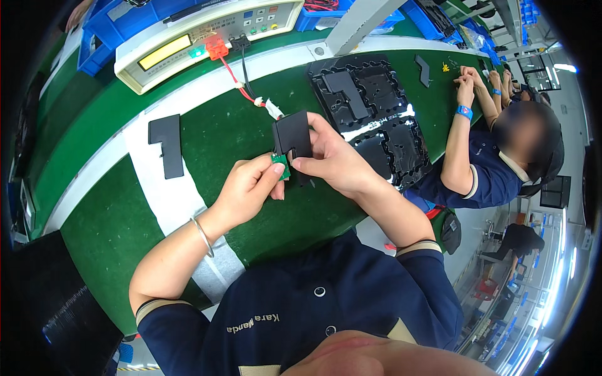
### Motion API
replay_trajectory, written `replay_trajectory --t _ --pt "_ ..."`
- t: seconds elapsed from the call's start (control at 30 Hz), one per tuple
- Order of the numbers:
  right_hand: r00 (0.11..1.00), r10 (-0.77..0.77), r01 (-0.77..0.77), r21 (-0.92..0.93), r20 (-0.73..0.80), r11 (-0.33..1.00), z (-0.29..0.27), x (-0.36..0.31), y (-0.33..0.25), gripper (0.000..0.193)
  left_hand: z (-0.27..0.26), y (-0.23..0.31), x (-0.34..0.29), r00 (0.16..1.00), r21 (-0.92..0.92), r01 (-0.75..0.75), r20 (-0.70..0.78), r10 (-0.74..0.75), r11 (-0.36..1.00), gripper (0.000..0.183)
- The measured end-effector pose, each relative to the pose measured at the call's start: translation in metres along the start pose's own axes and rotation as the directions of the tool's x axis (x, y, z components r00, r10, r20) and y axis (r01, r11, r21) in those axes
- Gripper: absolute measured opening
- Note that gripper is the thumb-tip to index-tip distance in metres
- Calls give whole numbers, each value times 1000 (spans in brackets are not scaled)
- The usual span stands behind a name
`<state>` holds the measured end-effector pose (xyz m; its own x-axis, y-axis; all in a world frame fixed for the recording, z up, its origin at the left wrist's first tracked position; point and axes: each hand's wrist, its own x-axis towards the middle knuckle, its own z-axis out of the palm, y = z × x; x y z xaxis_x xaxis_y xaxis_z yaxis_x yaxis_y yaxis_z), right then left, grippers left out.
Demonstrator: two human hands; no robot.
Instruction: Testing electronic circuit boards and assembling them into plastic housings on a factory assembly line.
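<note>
My left hand (pixel 251 188) pinches a small green circuit board (pixel 279 164) between thumb and fingers. Close against it, my right hand (pixel 335 156) grips a black notched battery pack (pixel 293 135), thumb on its near face. The board touches the lower left edge of the pack; whether they are joined I cannot tell. A white connector (pixel 273 109) on red and black leads meets the pack's top end. A similar black pack (pixel 166 147) lies on the white strip to the left.
A cream tester (pixel 207 47) with a lit yellow screen stands at the back. Right of my hands lies a black moulded tray (pixel 376 125) with one pack in it. Blue bins (pixel 100 37) line the back. A co-worker (pixel 483 156) sits at the right, near another black piece (pixel 422 70).
</note>
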<state>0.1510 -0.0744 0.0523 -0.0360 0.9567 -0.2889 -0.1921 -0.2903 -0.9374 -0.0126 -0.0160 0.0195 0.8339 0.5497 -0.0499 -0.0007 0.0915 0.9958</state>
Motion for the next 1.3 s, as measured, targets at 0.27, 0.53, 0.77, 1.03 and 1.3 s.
replay_trajectory --t 0.27,0.53,0.77,1.03,1.3 --pt "996 -82 75 -202 -26 977 7 2 -2 65 -1 0 1 1000 21 -24 13 24 999 23" --pt "996 -92 87 -205 -11 975 5 4 1 67 -2 -3 1 1000 0 -12 16 12 1000 24" --pt "989 -148 142 -277 1 950 4 5 7 68 -1 -5 0 999 -20 -6 35 6 1000 25" --pt "992 -125 125 -253 14 959 4 2 7 68 0 -4 -1 1000 39 -14 21 13 999 24" --pt "936 -321 291 -195 -147 937 -30 -18 -24 72 2 -4 0 998 134 -47 -44 53 990 26"
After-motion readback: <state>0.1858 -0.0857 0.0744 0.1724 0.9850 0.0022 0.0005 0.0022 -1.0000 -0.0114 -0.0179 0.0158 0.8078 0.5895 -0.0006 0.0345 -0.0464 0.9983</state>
